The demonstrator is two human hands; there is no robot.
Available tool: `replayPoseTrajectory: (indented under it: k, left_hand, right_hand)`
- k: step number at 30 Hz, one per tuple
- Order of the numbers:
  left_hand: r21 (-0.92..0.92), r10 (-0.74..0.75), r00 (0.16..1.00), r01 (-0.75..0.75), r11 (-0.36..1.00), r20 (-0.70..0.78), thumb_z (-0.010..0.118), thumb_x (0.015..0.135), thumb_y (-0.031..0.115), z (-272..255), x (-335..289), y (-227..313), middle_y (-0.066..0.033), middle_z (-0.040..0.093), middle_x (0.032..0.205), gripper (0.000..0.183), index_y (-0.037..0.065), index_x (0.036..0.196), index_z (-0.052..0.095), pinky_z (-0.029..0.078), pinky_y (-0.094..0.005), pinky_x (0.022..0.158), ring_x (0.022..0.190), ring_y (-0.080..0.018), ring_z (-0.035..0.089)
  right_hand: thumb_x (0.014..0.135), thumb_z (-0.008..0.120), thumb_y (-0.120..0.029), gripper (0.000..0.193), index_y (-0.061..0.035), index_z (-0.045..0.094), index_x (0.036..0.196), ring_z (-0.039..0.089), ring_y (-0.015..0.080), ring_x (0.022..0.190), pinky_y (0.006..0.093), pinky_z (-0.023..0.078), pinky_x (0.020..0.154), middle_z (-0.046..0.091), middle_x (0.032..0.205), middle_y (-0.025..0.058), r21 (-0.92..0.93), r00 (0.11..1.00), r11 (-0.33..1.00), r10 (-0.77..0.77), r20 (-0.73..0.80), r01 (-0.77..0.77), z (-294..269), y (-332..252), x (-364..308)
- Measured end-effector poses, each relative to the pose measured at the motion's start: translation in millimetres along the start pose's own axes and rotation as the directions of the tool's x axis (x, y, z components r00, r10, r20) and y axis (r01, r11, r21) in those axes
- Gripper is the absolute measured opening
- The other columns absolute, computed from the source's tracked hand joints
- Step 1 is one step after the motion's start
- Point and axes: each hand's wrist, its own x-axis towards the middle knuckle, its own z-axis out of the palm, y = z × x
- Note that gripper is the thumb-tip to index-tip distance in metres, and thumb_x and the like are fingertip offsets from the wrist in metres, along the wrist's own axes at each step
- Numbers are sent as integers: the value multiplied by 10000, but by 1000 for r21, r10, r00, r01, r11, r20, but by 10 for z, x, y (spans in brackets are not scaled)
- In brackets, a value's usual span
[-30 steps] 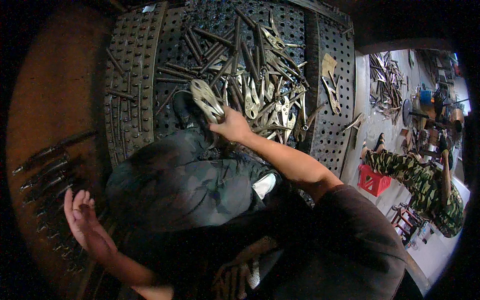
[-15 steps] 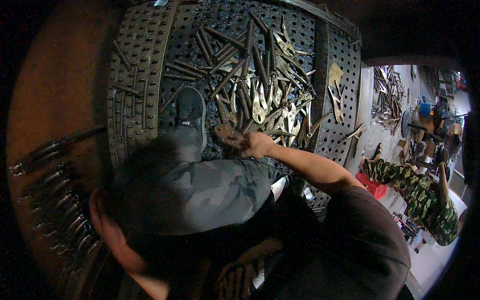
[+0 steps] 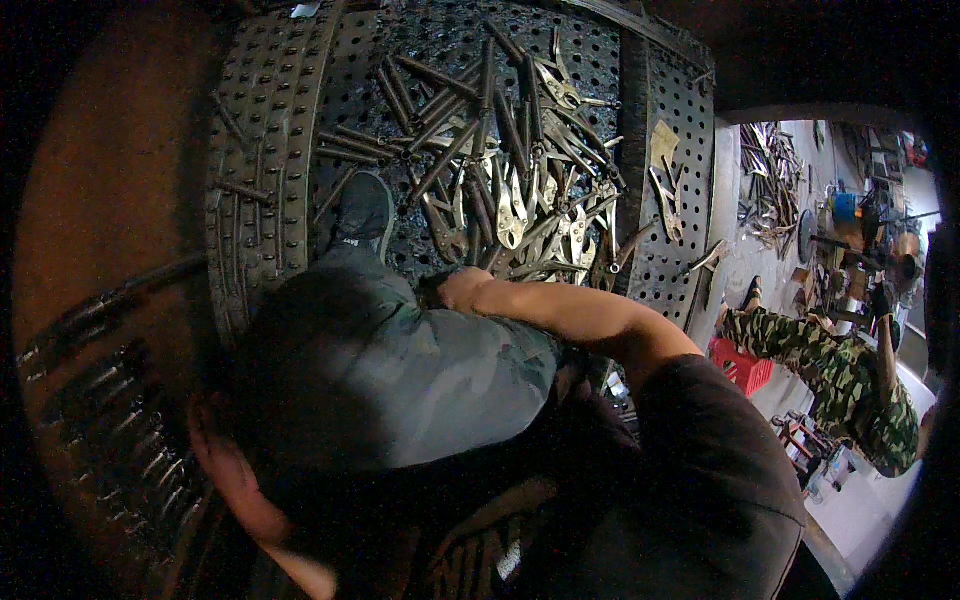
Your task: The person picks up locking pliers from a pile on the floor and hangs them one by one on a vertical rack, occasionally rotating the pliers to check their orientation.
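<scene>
My right hand [image 3: 466, 288] is closed beside my raised knee, at the near edge of a heap of metal parts. Its fingers curl toward a dark thing mostly hidden by the knee and shadow; I cannot make it out. Just beyond the hand lie silvery locking pliers [image 3: 512, 215] with jaws and handles pointing many ways. Dark channel-shaped handles [image 3: 440, 165] are mixed in with them. My left hand [image 3: 222, 455] is low at the left, beside my leg and near a row of dark plier-like parts [image 3: 140, 450]. Shadow hides most of its fingers.
My shoe [image 3: 365, 215] rests on the perforated metal platform [image 3: 400, 30], left of the heap. Loose pliers [image 3: 668, 205] lie on the right strip. Farther right are a red crate [image 3: 742, 368], a person in camouflage trousers [image 3: 785, 345] and another heap of parts [image 3: 770, 185].
My right hand has drawn left and nearer, in beside the knee. The dark brown flat piece it held is now mostly out of sight. My left hand has hardly moved.
</scene>
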Motion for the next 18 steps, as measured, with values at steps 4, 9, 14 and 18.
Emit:
replayPoseTrajectory:
  k: [4, 9, 14, 18]
  left_hand:
    - [-19, -18, 1000, 18, 1000, -12, 480, 1040, 215, -63, -26, -97, -125, 544, 1417, 413, 12, 1397, 527, 361, -375, 1117, 1290, -253, 512]
    - [-39, -11, 999, 13, 999, 46, 478, 1040, 222, 13, -9, -43, -126, 543, 1418, 419, 12, 1398, 524, 363, -377, 1115, 1289, -254, 513]
    - [-53, -21, 997, 25, 998, 78, 477, 1039, 229, -7, -93, -47, -126, 541, 1419, 424, 11, 1400, 522, 365, -379, 1114, 1288, -255, 514]
    - [-71, -32, 997, 37, 997, 76, 476, 1038, 235, -60, -200, -106, -126, 539, 1421, 429, 10, 1401, 521, 367, -380, 1113, 1288, -255, 515]
  right_hand:
    - [936, 534, -250, 307, -61, 702, 1109, 664, 362, 1083, 472, 546, 887, 709, 1141, 127, -24, 990, 990, -138, 1, 138, 147, -135, 493]
    - [920, 531, -243, 265, -76, 690, 1052, 659, 381, 1020, 474, 535, 872, 691, 1122, 142, 181, 983, 983, -2, -184, 36, -101, -463, 148]
    - [899, 613, -215, 212, -93, 674, 1060, 658, 351, 996, 455, 531, 842, 686, 1056, 129, 138, 930, 948, -242, -278, 288, -99, -229, -30]
    - [888, 635, -159, 211, -58, 671, 1069, 661, 328, 1021, 419, 515, 896, 700, 1032, 147, 437, 809, 816, -61, -584, 377, -319, -68, -1001]
